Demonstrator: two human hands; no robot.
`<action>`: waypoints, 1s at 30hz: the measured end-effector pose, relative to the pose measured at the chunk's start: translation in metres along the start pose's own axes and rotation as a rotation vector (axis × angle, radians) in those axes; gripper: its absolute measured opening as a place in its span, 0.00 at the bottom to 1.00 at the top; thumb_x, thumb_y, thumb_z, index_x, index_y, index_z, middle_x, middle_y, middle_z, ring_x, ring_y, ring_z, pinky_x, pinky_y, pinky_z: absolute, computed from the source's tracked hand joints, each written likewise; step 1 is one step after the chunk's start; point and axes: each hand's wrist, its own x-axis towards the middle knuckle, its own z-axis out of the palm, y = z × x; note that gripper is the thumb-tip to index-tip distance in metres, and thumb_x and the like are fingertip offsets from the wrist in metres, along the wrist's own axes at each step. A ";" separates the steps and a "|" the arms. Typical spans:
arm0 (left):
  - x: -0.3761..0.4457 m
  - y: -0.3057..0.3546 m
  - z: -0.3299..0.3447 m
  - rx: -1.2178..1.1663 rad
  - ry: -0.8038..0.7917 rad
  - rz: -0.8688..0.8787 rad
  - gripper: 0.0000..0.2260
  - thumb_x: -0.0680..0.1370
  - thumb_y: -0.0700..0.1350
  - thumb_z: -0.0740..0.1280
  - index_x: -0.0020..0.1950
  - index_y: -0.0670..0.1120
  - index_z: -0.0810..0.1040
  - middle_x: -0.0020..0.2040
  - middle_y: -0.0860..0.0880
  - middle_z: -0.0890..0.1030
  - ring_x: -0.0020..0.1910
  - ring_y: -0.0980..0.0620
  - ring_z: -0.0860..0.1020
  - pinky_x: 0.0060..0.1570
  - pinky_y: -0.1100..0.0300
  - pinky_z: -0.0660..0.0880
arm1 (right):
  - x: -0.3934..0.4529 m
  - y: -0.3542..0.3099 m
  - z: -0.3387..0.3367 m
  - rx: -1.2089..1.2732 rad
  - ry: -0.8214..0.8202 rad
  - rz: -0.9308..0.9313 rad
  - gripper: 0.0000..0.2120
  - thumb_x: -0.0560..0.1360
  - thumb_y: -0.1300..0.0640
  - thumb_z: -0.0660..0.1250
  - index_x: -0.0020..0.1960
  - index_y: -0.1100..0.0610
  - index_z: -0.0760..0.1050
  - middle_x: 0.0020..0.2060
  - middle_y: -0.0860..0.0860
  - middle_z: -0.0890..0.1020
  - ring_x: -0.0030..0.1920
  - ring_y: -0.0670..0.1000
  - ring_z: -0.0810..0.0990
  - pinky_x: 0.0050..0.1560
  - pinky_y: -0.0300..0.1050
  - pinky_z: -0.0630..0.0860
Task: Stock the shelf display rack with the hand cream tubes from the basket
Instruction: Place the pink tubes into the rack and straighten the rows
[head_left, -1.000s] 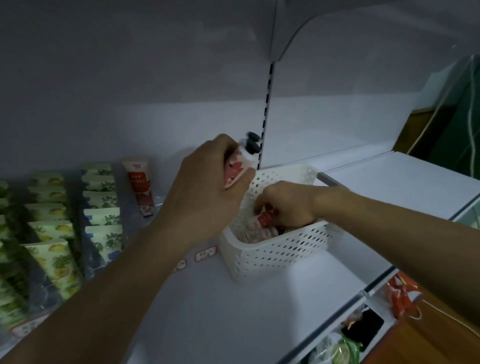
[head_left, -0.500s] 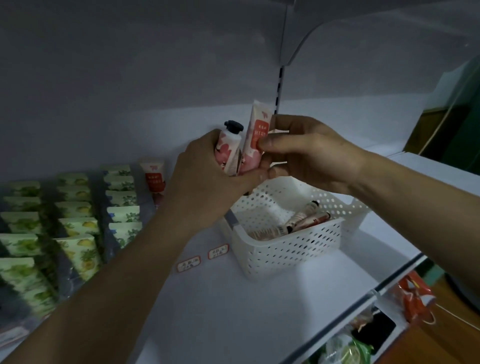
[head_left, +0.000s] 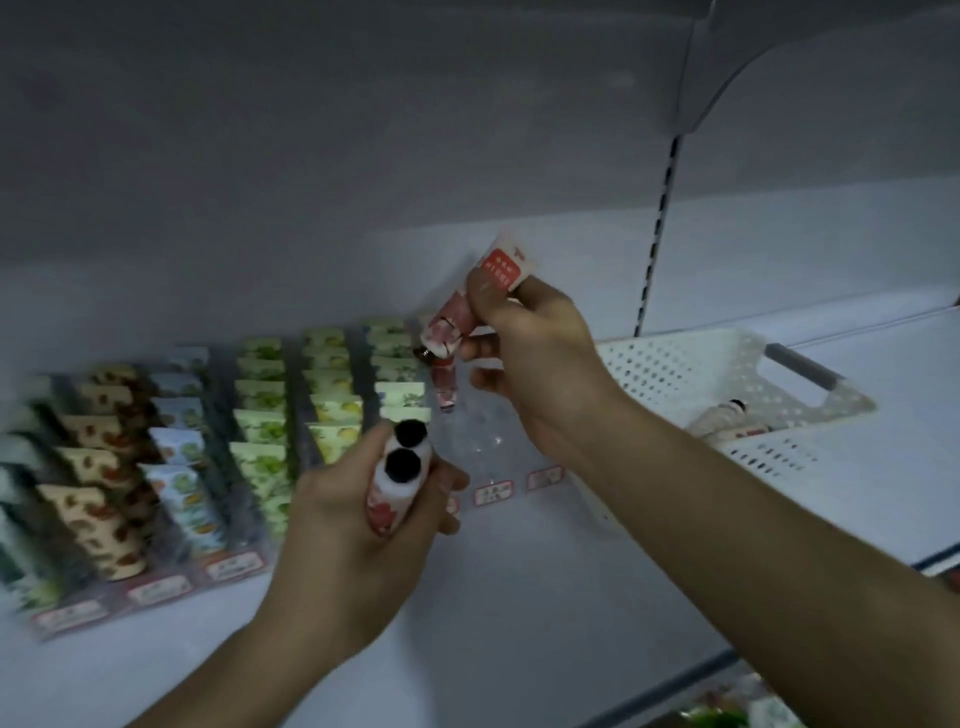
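Observation:
My left hand (head_left: 358, 525) grips two pink-and-white hand cream tubes (head_left: 397, 480), black caps pointing up toward me. Higher up, my right hand (head_left: 524, 353) pinches another pink tube (head_left: 485, 291), crimped end up and cap down, above the rightmost lane of the clear display rack (head_left: 483, 441). One pink tube (head_left: 445, 387) stands at the back of that lane. The white perforated basket (head_left: 670, 364) sits on the shelf to the right, with a few tubes (head_left: 727, 418) lying inside.
Rows of green, yellow, blue and brown patterned tubes (head_left: 260, 415) fill the rack lanes to the left, with price labels (head_left: 231, 566) along the front. A slotted shelf upright (head_left: 657, 228) stands behind the basket. The white shelf surface (head_left: 519, 623) stretches toward me.
Both hands moved left from above the basket to the rack. My right hand took one pink tube away from the left hand's bundle and turned it cap down over the rightmost lane.

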 end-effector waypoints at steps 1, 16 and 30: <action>-0.003 -0.008 -0.001 -0.006 -0.009 -0.007 0.03 0.72 0.52 0.67 0.44 0.56 0.79 0.40 0.58 0.85 0.35 0.54 0.84 0.39 0.47 0.83 | 0.001 0.010 0.005 -0.048 0.043 -0.019 0.09 0.82 0.55 0.64 0.46 0.58 0.75 0.35 0.55 0.79 0.31 0.52 0.74 0.27 0.42 0.71; 0.005 -0.047 -0.003 -0.257 -0.123 -0.146 0.03 0.80 0.36 0.67 0.52 0.41 0.80 0.45 0.48 0.87 0.48 0.50 0.86 0.50 0.49 0.83 | 0.045 0.059 -0.038 -0.643 0.000 -0.273 0.04 0.75 0.57 0.74 0.48 0.50 0.81 0.39 0.48 0.86 0.39 0.50 0.85 0.44 0.58 0.84; 0.007 -0.055 0.001 -0.317 -0.138 -0.105 0.04 0.79 0.34 0.66 0.51 0.40 0.79 0.43 0.43 0.86 0.43 0.47 0.86 0.45 0.56 0.82 | 0.062 0.049 -0.024 -1.077 -0.105 -0.377 0.14 0.70 0.49 0.78 0.50 0.56 0.84 0.41 0.49 0.86 0.39 0.45 0.82 0.38 0.27 0.73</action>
